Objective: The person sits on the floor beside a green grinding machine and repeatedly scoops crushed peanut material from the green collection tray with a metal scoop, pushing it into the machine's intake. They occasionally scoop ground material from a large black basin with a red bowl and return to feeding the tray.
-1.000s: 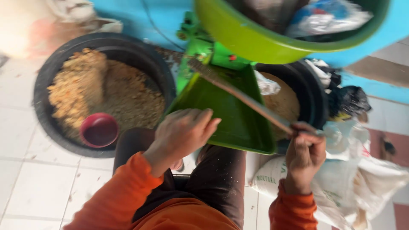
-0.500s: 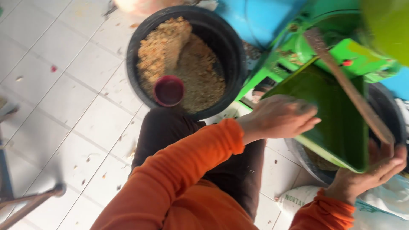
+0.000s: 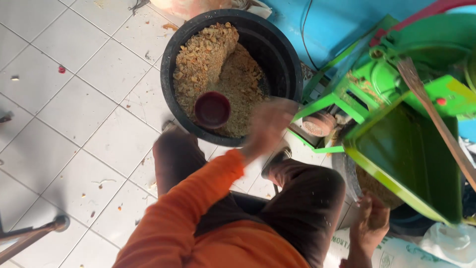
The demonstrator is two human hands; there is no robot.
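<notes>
Two hands are working: my left hand (image 3: 267, 126), blurred, is hovering at the black tub (image 3: 287, 64) rim, finger spread indiscernible, near the red cup (image 3: 212, 109) lying on the meal. My right hand (image 3: 372, 223), fingers curled, is touching the green chute (image 3: 396, 159) underside.

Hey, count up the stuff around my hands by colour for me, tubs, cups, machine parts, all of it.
Black: 1, the round tub of crumbly brown feed
Dark red: 1, the small cup lying in that feed
Green: 2, the machine body and its chute tray
Brown: 1, the wooden stick across the tray
Total: 5
</notes>
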